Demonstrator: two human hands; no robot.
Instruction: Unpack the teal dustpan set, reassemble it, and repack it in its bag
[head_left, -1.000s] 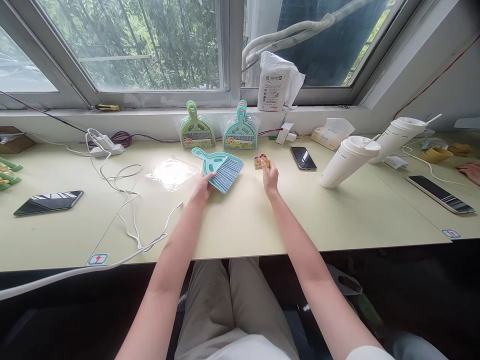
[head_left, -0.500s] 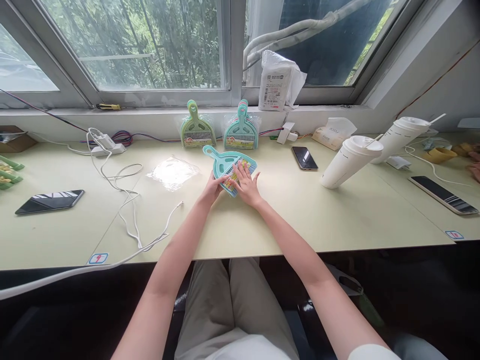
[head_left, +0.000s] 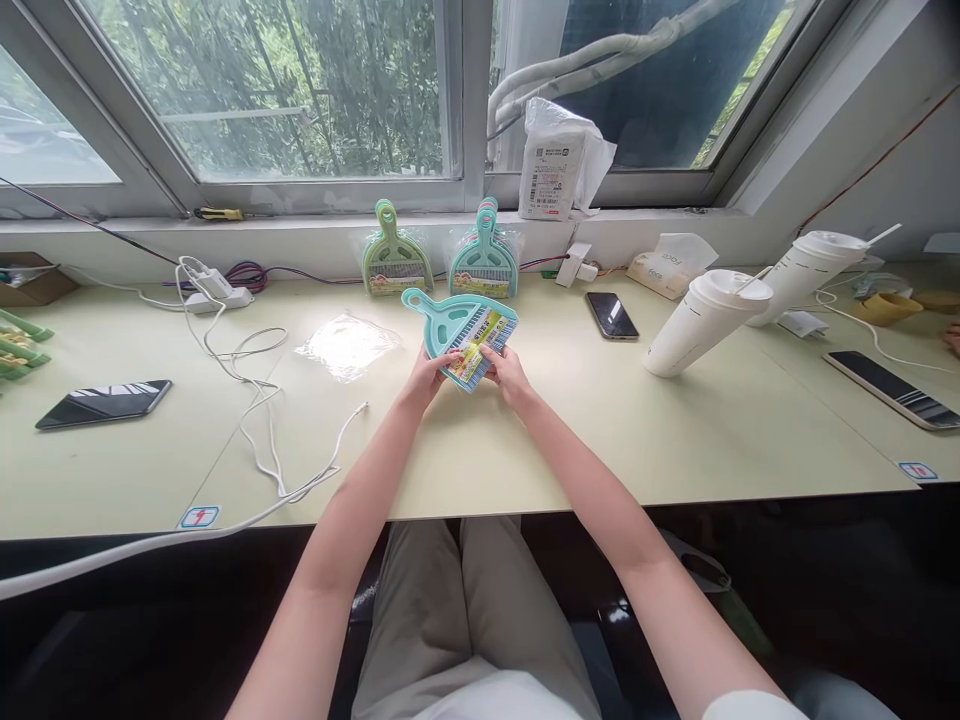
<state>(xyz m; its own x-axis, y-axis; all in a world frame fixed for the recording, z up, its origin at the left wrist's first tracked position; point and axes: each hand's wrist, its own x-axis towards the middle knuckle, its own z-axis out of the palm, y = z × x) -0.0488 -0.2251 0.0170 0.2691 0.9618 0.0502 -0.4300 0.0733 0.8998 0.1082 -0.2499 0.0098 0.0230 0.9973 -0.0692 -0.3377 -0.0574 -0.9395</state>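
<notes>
Near the frame centre, both hands now lift the teal dustpan set (head_left: 459, 335) off the surface; left hand (head_left: 429, 374) and right hand (head_left: 505, 368) fingers pinch its lower edge, the paper label (head_left: 475, 333) now lying on it.

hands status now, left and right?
Left hand: closed on the teal dustpan-and-brush set, lower left edge.
Right hand: closed on the same set, pinning the paper label.

Pale green table (head_left: 525, 450) (phones (head_left: 103, 403), cables (head_left: 247, 400), perhaps wrapping (head_left: 346, 345))

Smooth teal plastic dustpan (head_left: 448, 322)
</notes>
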